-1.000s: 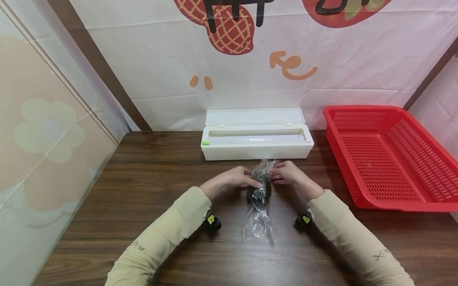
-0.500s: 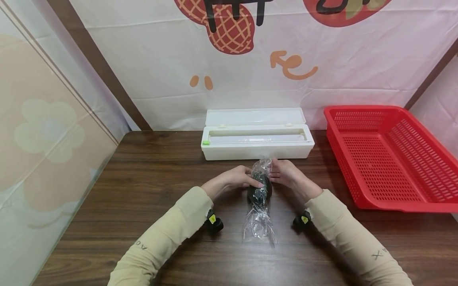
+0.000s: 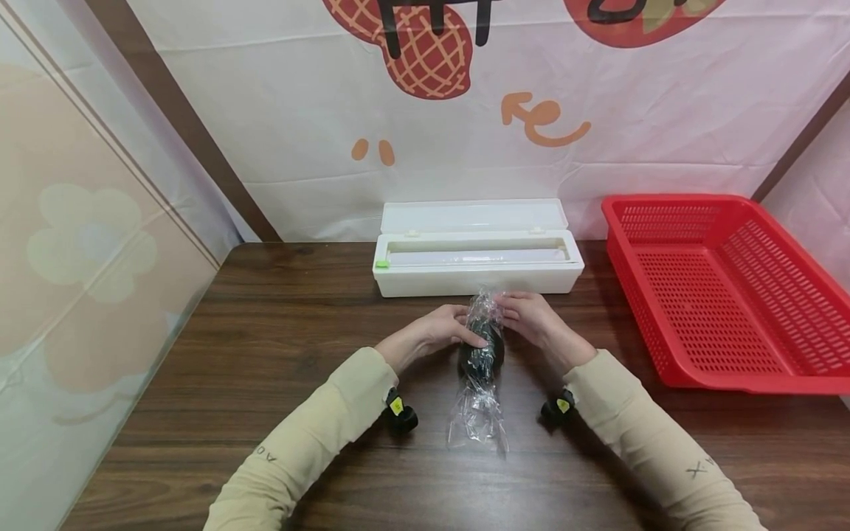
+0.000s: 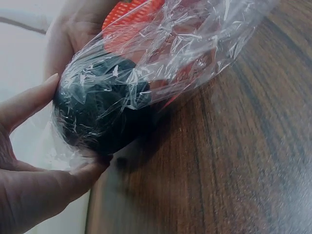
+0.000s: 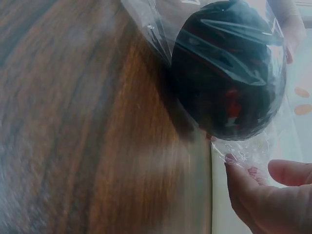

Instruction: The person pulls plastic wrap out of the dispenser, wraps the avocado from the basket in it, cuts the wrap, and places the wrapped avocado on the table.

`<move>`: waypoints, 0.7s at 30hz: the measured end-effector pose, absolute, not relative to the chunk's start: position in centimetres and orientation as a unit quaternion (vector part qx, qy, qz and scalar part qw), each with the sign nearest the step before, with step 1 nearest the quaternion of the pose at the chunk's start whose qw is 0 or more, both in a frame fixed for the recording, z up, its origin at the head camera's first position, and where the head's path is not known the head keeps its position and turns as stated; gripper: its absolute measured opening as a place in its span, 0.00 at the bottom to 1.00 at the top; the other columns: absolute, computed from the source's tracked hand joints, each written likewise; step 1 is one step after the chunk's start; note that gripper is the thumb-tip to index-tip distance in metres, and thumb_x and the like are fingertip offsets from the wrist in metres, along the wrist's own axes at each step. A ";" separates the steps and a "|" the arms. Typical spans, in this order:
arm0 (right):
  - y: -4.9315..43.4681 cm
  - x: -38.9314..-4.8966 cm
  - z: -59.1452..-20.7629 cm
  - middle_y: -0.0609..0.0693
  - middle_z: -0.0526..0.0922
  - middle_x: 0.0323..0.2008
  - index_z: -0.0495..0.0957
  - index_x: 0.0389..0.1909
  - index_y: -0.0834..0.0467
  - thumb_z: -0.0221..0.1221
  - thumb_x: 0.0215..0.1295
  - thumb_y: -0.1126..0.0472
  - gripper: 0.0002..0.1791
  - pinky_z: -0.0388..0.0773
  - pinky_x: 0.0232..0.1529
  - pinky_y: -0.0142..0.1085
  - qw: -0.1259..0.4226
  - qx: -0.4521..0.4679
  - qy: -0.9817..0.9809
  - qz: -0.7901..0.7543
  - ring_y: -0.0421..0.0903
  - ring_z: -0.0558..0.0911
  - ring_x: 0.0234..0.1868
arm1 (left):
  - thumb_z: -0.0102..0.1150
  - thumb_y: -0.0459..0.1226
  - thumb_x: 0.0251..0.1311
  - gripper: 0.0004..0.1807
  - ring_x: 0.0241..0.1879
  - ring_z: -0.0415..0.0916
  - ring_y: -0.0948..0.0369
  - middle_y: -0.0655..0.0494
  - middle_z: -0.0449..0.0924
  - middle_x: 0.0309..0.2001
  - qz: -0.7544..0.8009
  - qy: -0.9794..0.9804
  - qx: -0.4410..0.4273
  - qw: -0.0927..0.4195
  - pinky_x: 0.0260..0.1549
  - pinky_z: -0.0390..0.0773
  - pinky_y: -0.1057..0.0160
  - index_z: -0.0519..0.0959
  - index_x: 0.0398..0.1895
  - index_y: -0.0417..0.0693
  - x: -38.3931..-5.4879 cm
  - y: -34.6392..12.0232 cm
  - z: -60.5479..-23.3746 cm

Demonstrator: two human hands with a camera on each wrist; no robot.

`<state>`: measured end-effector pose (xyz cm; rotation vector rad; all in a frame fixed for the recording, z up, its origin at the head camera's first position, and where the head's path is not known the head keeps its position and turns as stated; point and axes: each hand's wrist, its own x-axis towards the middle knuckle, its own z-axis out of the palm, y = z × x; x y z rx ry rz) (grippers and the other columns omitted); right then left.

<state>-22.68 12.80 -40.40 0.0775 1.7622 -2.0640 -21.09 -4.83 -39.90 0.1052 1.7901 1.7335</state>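
Observation:
A dark, rounded oval object (image 3: 479, 360) lies on the table inside clear plastic wrap (image 3: 481, 417). Its kind cannot be told through the film. The left hand (image 3: 434, 332) grips it from the left, thumb over the top and fingers at its side, as the left wrist view shows with the wrapped object (image 4: 102, 105) at the fingertips. At the far end the right hand (image 3: 531, 318) pinches the gathered wrap between thumb and fingers. In the right wrist view this bunched film (image 5: 248, 153) meets the fingertips just past the object. The near end of the wrap trails loosely on the wood.
Behind the hands stands a white wrap dispenser box (image 3: 478, 282), lid raised, a roll inside. A red perforated basket (image 3: 637, 317) is at the right. The brown wooden table (image 3: 299, 310) reaches back to a printed cloth wall (image 3: 299, 96).
The right hand has shifted slightly at the far end, its fingers closing on the film there, which is now drawn narrower. The left hand keeps its grip on the object.

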 end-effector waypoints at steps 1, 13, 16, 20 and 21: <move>12.8 -22.7 -40.4 0.48 0.76 0.32 0.53 0.60 0.80 0.43 0.68 0.70 0.23 0.75 0.44 0.30 0.209 0.027 0.634 -0.744 0.36 0.78 0.33 | 0.56 0.17 0.46 0.42 0.61 0.61 0.46 0.32 0.59 0.62 0.664 0.676 0.039 0.318 0.58 0.64 0.58 0.48 0.65 0.25 -21.1 -4.8 -39.9; 12.5 -23.0 -40.1 0.47 0.75 0.31 0.56 0.58 0.76 0.38 0.67 0.74 0.19 0.76 0.40 0.28 0.194 0.042 0.611 -0.767 0.38 0.78 0.33 | 0.55 0.17 0.45 0.43 0.64 0.56 0.47 0.35 0.55 0.65 0.682 0.660 0.041 0.312 0.61 0.59 0.57 0.47 0.66 0.28 -21.1 -4.8 -40.4; 12.5 -23.0 -39.9 0.47 0.77 0.31 0.56 0.60 0.74 0.38 0.69 0.70 0.21 0.75 0.42 0.29 0.196 0.039 0.602 -0.773 0.38 0.78 0.34 | 0.54 0.17 0.45 0.43 0.63 0.57 0.47 0.34 0.56 0.64 0.685 0.657 0.044 0.311 0.61 0.60 0.57 0.48 0.66 0.28 -21.1 -4.9 -40.4; 12.4 -22.9 -39.7 0.47 0.78 0.33 0.58 0.59 0.73 0.43 0.70 0.64 0.22 0.75 0.45 0.30 0.195 0.033 0.601 -0.774 0.38 0.79 0.35 | 0.55 0.17 0.43 0.43 0.64 0.57 0.48 0.36 0.57 0.64 0.682 0.663 0.054 0.305 0.61 0.59 0.57 0.49 0.66 0.29 -21.2 -4.9 -40.5; 12.4 -22.9 -39.7 0.48 0.77 0.35 0.58 0.59 0.74 0.45 0.69 0.64 0.22 0.75 0.46 0.30 0.193 0.032 0.606 -0.771 0.37 0.79 0.35 | 0.56 0.16 0.43 0.43 0.64 0.56 0.48 0.36 0.57 0.65 0.682 0.664 0.056 0.302 0.62 0.58 0.57 0.50 0.66 0.30 -21.2 -4.9 -40.5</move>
